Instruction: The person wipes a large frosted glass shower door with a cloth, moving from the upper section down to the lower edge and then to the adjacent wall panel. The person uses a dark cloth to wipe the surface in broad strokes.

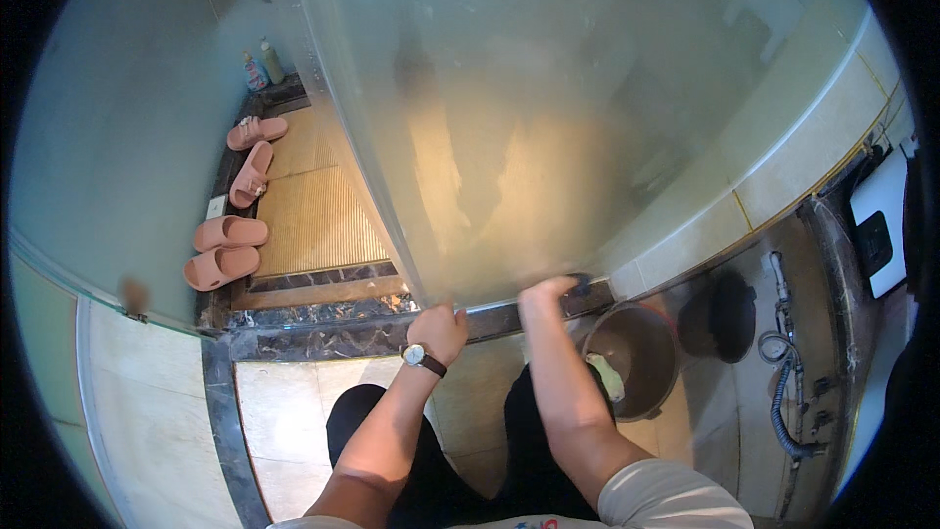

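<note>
My left hand [438, 330], with a wristwatch [415, 355] on a dark strap, is at the foot of the frosted glass shower panel [470, 162], over the dark marble threshold [323, 342]. Its fingers are bent and mostly hidden from above. Farther right along the same bottom edge is my right hand [545, 292]. A small dark object [580, 282] shows at its fingertips, apparently gripped; what it is cannot be made out. The glass looks hazy, with streaks and a dim reflection.
A brown bucket [646, 375] stands beside my right knee, with a pale green cloth [608, 376] at its rim. Pipes and a grey hose [782, 404] run along the right wall. Left, pink slippers [228, 268] and bottles [270, 61] line the shower's marble edge. A second glass panel [132, 162] stands there.
</note>
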Motion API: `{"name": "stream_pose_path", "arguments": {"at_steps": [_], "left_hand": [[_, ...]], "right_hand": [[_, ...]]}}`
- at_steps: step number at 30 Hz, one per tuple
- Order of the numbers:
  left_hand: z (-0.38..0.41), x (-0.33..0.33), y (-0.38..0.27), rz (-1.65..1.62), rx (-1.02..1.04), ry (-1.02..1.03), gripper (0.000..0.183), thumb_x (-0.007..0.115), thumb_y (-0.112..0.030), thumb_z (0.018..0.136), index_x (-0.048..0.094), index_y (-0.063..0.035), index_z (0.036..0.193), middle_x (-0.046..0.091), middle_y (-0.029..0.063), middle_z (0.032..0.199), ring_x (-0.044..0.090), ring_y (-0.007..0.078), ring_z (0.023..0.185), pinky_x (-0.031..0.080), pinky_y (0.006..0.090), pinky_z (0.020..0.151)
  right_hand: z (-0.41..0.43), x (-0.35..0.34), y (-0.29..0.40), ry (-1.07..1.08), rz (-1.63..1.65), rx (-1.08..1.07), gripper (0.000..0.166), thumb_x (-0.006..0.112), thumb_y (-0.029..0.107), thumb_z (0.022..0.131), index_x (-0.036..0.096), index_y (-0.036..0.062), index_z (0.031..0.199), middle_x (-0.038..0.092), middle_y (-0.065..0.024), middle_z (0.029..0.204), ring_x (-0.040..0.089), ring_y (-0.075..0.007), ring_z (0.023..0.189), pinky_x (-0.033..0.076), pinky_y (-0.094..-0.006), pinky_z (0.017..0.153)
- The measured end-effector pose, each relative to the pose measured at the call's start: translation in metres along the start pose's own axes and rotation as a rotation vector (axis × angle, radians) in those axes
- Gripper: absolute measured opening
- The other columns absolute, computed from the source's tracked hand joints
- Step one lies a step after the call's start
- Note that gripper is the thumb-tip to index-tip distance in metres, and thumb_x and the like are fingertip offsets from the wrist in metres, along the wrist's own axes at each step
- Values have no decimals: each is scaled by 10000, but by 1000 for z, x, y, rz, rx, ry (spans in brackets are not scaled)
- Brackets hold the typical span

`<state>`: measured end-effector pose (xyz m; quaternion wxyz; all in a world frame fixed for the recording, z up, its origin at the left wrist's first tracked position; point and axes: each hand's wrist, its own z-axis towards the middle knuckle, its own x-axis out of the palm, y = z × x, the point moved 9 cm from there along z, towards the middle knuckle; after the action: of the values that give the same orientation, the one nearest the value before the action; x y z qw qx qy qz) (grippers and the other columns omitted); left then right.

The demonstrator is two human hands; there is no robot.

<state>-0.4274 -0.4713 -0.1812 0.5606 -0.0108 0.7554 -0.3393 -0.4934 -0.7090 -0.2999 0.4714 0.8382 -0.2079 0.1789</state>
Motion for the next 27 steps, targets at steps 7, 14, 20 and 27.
{"name": "stream_pose_path", "arguments": {"at_steps": [7, 14, 20, 27], "left_hand": [[9, 16, 8, 1, 44, -4, 208, 512, -182, 822, 588, 11, 841, 615, 249, 795, 609, 396, 769, 485, 477, 694], [3, 6, 14, 11, -8, 27, 190, 520, -112, 754, 630, 1, 859, 636, 233, 858, 631, 373, 811, 510, 441, 717], [2, 11, 35, 124, -65, 173, 212, 523, -106, 754, 620, 5, 907, 643, 225, 880, 642, 343, 847, 518, 420, 731], [7, 34, 39, 184, 50, 217, 222, 487, -120, 786, 602, 6, 928, 640, 224, 885, 635, 352, 851, 515, 427, 731]], "right_hand": [[-96, -6, -130, 133, 20, 543, 555, 294, 494, 895, 496, 92, 1219, 505, -111, 1254, 465, -308, 1124, 380, -493, 923], [-170, 66, -39, 535, -16, 987, 560, 288, 508, 887, 484, 109, 1228, 494, -117, 1264, 445, -331, 1135, 341, -574, 923], [-185, 81, -21, 562, 104, 1007, 547, 295, 509, 886, 481, 114, 1215, 489, -119, 1242, 439, -325, 1125, 335, -554, 928], [-90, 44, -79, 476, 58, 873, 604, 352, 550, 847, 454, 118, 1256, 490, -134, 1245, 404, -325, 1191, 263, -541, 1004]]}}
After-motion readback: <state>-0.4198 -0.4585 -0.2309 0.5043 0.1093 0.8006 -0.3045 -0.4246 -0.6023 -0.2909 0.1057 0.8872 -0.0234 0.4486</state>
